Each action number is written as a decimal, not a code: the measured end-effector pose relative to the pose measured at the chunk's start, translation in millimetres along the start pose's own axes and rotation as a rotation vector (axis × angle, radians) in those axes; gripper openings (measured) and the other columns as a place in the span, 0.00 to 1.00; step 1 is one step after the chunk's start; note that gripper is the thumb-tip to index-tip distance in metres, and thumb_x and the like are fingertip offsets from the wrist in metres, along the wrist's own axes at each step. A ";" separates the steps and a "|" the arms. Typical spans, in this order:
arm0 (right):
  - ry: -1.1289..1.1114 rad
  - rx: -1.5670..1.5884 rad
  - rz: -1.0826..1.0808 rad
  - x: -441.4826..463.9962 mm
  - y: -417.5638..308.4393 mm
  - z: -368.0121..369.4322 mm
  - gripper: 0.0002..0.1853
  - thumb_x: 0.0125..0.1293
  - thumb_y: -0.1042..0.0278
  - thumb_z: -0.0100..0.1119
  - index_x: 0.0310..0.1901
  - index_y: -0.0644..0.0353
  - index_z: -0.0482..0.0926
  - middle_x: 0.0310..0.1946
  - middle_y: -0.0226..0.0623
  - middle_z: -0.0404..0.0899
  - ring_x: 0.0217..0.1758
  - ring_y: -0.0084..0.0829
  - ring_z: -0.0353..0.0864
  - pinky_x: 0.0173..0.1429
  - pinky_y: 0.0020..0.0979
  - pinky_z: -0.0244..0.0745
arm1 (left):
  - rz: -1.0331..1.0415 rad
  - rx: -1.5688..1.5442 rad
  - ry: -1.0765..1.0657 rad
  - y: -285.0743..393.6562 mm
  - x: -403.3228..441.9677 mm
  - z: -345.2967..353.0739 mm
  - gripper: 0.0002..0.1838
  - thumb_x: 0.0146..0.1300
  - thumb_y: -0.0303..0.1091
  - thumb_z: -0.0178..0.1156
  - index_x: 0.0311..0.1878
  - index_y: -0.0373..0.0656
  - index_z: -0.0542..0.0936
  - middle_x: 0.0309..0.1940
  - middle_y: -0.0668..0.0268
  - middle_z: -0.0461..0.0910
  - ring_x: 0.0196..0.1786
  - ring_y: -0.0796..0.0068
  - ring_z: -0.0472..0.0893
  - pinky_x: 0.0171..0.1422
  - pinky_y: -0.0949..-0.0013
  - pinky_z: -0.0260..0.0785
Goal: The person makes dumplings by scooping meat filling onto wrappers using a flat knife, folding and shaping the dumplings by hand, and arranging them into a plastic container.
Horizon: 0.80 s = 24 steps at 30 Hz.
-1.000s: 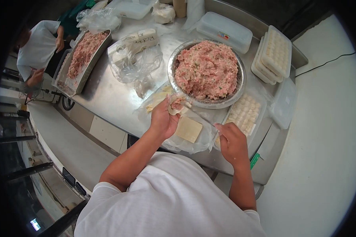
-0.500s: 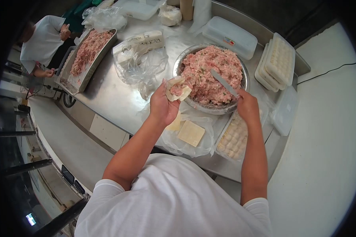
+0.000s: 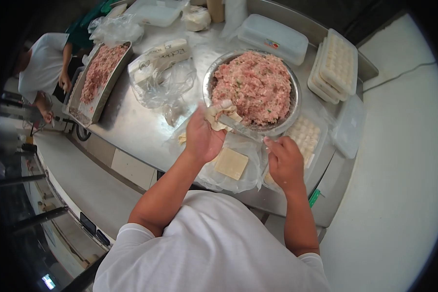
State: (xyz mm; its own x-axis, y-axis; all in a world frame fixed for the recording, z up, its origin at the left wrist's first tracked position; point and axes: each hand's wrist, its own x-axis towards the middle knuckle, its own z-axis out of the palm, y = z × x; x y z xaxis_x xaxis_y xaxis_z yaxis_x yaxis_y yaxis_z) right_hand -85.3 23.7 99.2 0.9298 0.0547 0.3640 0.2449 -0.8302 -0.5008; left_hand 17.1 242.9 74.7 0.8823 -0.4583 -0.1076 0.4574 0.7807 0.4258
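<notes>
My left hand cups a dumpling wrapper, its edges gathered and folded. My right hand is closed on the handle of a flat-bladed knife; the blade reaches left to the wrapper and touches it. Whatever filling is inside is mostly hidden by the folds and blade. Just beyond both hands stands a metal bowl heaped with pink minced meat flecked with green. Below my hands, square wrappers lie on a plastic bag. A tray of small dumplings sits partly behind my right hand.
Stacked boxes of dumplings and a lid are at the right. A lidded container stands behind the bowl. At left are a bagged wrapper pack and a long meat tray, with another person beside it.
My right hand has brought the knife from over the meat down and left to the wrapper. The wrapper has gone from open with meat showing to folded. The other person's hands have lowered.
</notes>
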 end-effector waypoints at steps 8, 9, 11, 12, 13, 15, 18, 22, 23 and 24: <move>-0.092 0.186 0.204 -40.0 -17.0 -62.7 0.13 0.60 0.77 0.61 0.46 0.57 0.86 0.32 0.38 0.77 0.33 0.41 0.81 0.39 0.39 0.77 | 0.023 0.996 -0.003 -28.8 -28.0 9.3 0.26 0.57 0.16 0.66 0.61 0.39 0.76 0.53 0.60 0.82 0.58 0.63 0.82 0.62 0.66 0.74; -0.135 0.167 0.193 -47.3 -17.4 -62.7 0.13 0.60 0.77 0.60 0.46 0.57 0.86 0.33 0.38 0.77 0.34 0.42 0.81 0.40 0.40 0.77 | 0.043 1.280 -0.019 -30.4 -29.3 20.4 0.25 0.54 0.17 0.68 0.57 0.39 0.77 0.50 0.60 0.83 0.55 0.63 0.83 0.59 0.66 0.75; -0.181 0.154 0.218 -60.1 -19.0 -67.4 0.13 0.61 0.78 0.61 0.47 0.58 0.86 0.32 0.40 0.78 0.33 0.42 0.80 0.39 0.39 0.77 | 0.091 1.653 -0.068 -36.8 -29.4 28.5 0.22 0.48 0.16 0.70 0.49 0.38 0.78 0.43 0.63 0.83 0.49 0.70 0.84 0.54 0.64 0.76; -0.242 0.148 0.232 -67.1 -19.8 -69.5 0.13 0.61 0.79 0.61 0.47 0.60 0.86 0.32 0.41 0.78 0.32 0.42 0.80 0.39 0.38 0.76 | 0.082 1.659 -0.090 -41.5 -30.3 24.7 0.22 0.48 0.16 0.70 0.49 0.38 0.78 0.43 0.63 0.83 0.49 0.70 0.84 0.54 0.64 0.76; -0.229 0.151 0.251 -75.1 -16.7 -74.4 0.13 0.61 0.79 0.61 0.47 0.60 0.86 0.32 0.41 0.78 0.32 0.42 0.80 0.39 0.38 0.76 | 0.160 1.718 -0.217 -46.4 -31.6 18.6 0.22 0.48 0.16 0.70 0.48 0.38 0.78 0.44 0.62 0.83 0.48 0.70 0.84 0.54 0.65 0.76; -0.199 0.204 0.297 -93.0 -6.6 -89.2 0.10 0.60 0.75 0.61 0.44 0.57 0.86 0.33 0.39 0.79 0.35 0.45 0.81 0.39 0.40 0.78 | 0.289 1.763 -0.404 -55.7 -34.7 16.0 0.19 0.51 0.15 0.67 0.48 0.37 0.79 0.43 0.61 0.83 0.47 0.70 0.84 0.53 0.66 0.76; -0.070 0.283 0.508 -110.0 -3.7 -104.5 0.06 0.62 0.71 0.65 0.40 0.60 0.85 0.31 0.38 0.78 0.30 0.37 0.80 0.36 0.36 0.77 | 0.099 1.539 -0.249 -69.4 -32.1 19.8 0.15 0.58 0.16 0.65 0.48 0.34 0.79 0.43 0.60 0.83 0.47 0.69 0.85 0.54 0.65 0.77; 0.029 0.509 0.712 -137.0 2.5 -52.1 0.09 0.64 0.65 0.68 0.36 0.62 0.83 0.30 0.33 0.78 0.26 0.27 0.77 0.34 0.31 0.75 | -0.097 1.103 -0.287 -100.6 -39.4 34.2 0.11 0.68 0.33 0.68 0.46 0.36 0.82 0.39 0.61 0.84 0.43 0.75 0.82 0.51 0.69 0.75; 0.117 0.710 0.714 -142.6 -5.5 -29.4 0.11 0.66 0.63 0.68 0.38 0.62 0.82 0.29 0.30 0.77 0.25 0.23 0.73 0.32 0.28 0.71 | -0.180 0.910 -0.296 -111.2 -46.3 42.8 0.17 0.74 0.43 0.62 0.51 0.35 0.81 0.42 0.61 0.84 0.45 0.76 0.81 0.51 0.70 0.74; 0.210 0.910 0.708 -144.4 -15.3 -13.4 0.13 0.67 0.60 0.69 0.40 0.62 0.81 0.29 0.27 0.76 0.25 0.18 0.70 0.30 0.25 0.68 | -0.195 0.915 -0.305 -120.0 -53.1 49.5 0.17 0.74 0.43 0.62 0.51 0.35 0.81 0.42 0.61 0.84 0.45 0.76 0.81 0.51 0.70 0.74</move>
State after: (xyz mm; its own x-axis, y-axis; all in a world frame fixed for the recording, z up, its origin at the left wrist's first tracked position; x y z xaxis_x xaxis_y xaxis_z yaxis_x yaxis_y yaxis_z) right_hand -227.0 21.1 64.9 0.8945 -0.4239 -0.1417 -0.1241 0.0691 -0.9899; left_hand -90.2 152.5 73.8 0.6754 -0.7343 -0.0681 0.2155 0.1082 0.9705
